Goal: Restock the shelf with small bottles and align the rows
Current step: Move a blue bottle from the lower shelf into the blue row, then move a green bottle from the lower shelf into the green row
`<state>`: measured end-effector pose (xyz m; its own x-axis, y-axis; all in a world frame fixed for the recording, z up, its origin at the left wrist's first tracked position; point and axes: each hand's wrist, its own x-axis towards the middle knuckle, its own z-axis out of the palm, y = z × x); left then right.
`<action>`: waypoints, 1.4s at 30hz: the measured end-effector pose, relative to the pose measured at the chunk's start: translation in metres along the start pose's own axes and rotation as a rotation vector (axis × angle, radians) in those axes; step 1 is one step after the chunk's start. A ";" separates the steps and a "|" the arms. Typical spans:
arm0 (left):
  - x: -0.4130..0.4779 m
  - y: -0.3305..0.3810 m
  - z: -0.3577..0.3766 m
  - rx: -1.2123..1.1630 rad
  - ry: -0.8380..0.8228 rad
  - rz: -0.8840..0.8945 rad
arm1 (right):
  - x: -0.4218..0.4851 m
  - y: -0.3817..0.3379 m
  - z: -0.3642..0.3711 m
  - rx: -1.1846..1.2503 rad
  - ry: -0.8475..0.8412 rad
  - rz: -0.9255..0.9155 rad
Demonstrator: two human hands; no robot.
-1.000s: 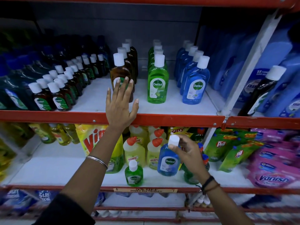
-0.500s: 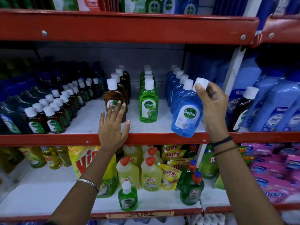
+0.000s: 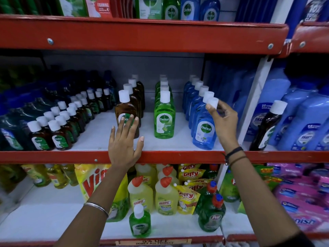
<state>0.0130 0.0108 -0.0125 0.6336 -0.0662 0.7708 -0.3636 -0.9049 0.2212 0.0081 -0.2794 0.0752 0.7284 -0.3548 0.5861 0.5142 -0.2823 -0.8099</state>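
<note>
A blue Dettol bottle (image 3: pixel 203 129) stands at the front of the blue row on the middle shelf (image 3: pixel 169 156). My right hand (image 3: pixel 223 122) grips it by its white cap. My left hand (image 3: pixel 124 141) lies flat, fingers spread, on the shelf's front edge, its fingertips against the front brown Dettol bottle (image 3: pixel 125 111). Between the two stands a row of green Dettol bottles (image 3: pixel 164 118). Two rows of small brown bottles (image 3: pixel 58 132) fill the shelf's left part. One small green Dettol bottle (image 3: pixel 139 222) stands alone at the front of the lower shelf.
The lower shelf holds yellow Harpic bottles (image 3: pixel 165 196), a Vim pouch (image 3: pixel 99 184), green Pril bottles (image 3: pixel 211 213) and pink pouches (image 3: pixel 302 202). A white upright post (image 3: pixel 256 97) divides off large blue bottles (image 3: pixel 306 122) on the right. A red shelf beam (image 3: pixel 142 34) runs overhead.
My right hand lifted the blue bottle from the lower shelf and set it at the front of the blue row. My left hand slid down from the brown bottle to the shelf's edge.
</note>
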 end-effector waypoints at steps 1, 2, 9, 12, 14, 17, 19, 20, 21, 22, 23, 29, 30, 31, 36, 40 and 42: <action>0.000 0.000 0.000 0.003 -0.002 0.000 | -0.001 -0.001 0.000 -0.006 -0.001 -0.001; 0.000 0.000 0.000 0.006 -0.004 0.001 | -0.001 -0.002 0.000 -0.015 0.001 -0.001; -0.003 -0.006 0.000 0.026 0.002 0.057 | -0.029 -0.007 -0.005 -0.140 0.114 -0.051; -0.008 -0.019 -0.001 0.058 0.016 0.074 | -0.066 -0.009 0.000 -0.172 0.159 -0.149; -0.011 -0.028 -0.003 0.082 0.022 0.088 | -0.098 -0.008 0.010 -0.122 0.121 -0.165; -0.013 -0.035 -0.004 0.106 0.026 0.121 | -0.149 0.004 0.031 -0.044 -0.038 -0.091; -0.013 -0.036 -0.002 0.119 0.040 0.132 | -0.183 0.020 0.047 0.006 -0.166 0.004; -0.013 -0.036 -0.002 0.122 0.048 0.134 | -0.198 0.029 0.055 0.014 -0.237 0.052; -0.012 -0.036 -0.001 0.120 0.058 0.135 | -0.213 0.038 0.062 0.004 -0.315 0.095; -0.012 -0.035 -0.001 0.116 0.070 0.137 | -0.227 0.049 0.069 -0.015 -0.398 0.130; -0.012 -0.035 0.000 0.113 0.082 0.138 | -0.240 0.059 0.075 -0.036 -0.486 0.158; -0.011 -0.034 0.000 0.098 0.108 0.152 | -0.281 0.105 0.095 -0.128 -0.907 0.365; -0.011 -0.034 0.001 0.096 0.110 0.153 | -0.283 0.108 0.096 -0.122 -0.901 0.387; -0.011 -0.035 0.001 0.095 0.110 0.154 | -0.285 0.110 0.097 -0.115 -0.874 0.402; -0.012 -0.035 0.001 0.102 0.109 0.162 | -0.278 0.107 0.088 -0.052 -0.699 0.433; -0.012 -0.035 0.001 0.089 0.123 0.164 | -0.248 0.079 0.076 -0.015 -0.569 0.371; -0.012 -0.034 0.001 0.085 0.124 0.164 | -0.227 0.059 0.070 0.027 -0.506 0.325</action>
<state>0.0184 0.0423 -0.0304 0.4798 -0.1683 0.8611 -0.3925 -0.9189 0.0391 -0.0949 -0.1531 -0.1075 0.9719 0.0514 0.2297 0.2354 -0.2053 -0.9500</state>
